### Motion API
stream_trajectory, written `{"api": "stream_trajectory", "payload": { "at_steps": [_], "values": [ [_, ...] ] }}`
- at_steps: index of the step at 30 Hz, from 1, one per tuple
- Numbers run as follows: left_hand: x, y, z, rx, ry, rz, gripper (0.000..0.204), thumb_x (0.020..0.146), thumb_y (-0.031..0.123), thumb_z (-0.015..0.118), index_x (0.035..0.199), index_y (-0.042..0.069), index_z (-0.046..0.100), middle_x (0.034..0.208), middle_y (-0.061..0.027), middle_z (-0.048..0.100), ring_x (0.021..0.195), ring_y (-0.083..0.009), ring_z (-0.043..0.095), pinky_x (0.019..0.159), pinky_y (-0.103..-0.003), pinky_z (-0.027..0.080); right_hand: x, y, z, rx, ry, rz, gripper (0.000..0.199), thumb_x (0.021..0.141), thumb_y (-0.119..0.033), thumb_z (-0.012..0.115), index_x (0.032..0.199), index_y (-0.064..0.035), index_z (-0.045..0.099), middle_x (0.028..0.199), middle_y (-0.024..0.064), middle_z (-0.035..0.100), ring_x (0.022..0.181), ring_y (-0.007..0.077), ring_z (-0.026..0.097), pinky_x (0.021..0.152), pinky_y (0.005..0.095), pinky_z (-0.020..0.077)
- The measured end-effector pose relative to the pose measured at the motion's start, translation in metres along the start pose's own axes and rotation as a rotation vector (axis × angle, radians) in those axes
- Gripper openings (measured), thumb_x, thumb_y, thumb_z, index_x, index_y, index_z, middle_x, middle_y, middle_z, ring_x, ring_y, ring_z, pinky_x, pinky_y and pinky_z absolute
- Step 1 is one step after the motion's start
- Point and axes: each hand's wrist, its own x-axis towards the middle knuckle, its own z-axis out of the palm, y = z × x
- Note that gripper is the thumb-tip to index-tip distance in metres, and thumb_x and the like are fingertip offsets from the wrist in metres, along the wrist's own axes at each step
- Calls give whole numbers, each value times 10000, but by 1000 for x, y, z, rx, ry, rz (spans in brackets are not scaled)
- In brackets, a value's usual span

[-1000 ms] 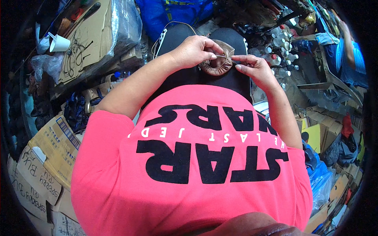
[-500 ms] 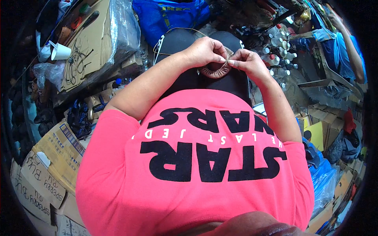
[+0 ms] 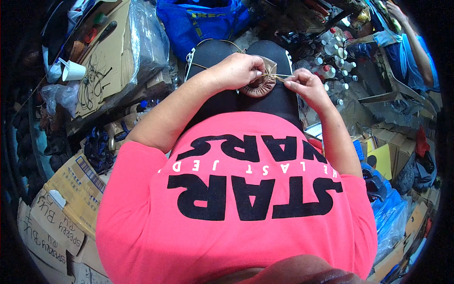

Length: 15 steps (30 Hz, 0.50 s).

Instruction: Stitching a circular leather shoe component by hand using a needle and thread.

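Observation:
A small round brown leather piece [image 3: 261, 85] with a gathered, puckered edge rests on my lap over black trousers. My left hand [image 3: 236, 71] is closed over its upper left side and holds it. My right hand [image 3: 301, 86] sits just to the right, fingers pinched on a thin pale thread or needle [image 3: 280, 75] that runs from the leather piece to the fingertips. A thin cord [image 3: 203, 66] loops over my left knee. My pink shirt fills the lower half of the view.
Flattened cardboard boxes [image 3: 61, 208] and a clear plastic bag [image 3: 146, 38] lie at my left, with a white paper cup [image 3: 73, 71]. A blue bag [image 3: 198, 19] stands ahead. Several small bottles [image 3: 336, 57] cluster at the right. Another person in blue [image 3: 416, 52] works at the upper right.
My right hand has drawn away from the leather piece toward the right, pulling the thread out taut. My left hand stays clamped on the piece.

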Motion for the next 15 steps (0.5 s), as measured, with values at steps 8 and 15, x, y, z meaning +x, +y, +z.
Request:
{"api": "stream_trajectory", "payload": {
  "at_steps": [8,15],
  "values": [
    [9,8,-2,-4,50,75,261,861,297,600,878,41,645,757,-140,644,718,-238,637,664,-335,482,-34,-18,-39,355,-82,11,113,813,-141,642,811,-44,585,831,0,569,812,73,525,711,219,411],
    [24,19,7,145,38,-18,352,827,399,615,837,55,690,705,-129,654,649,-212,638,637,-327,490,20,24,-51,-345,186,104,207,835,-252,606,933,-70,623,856,36,592,808,172,561,729,263,426]
  ]
}}
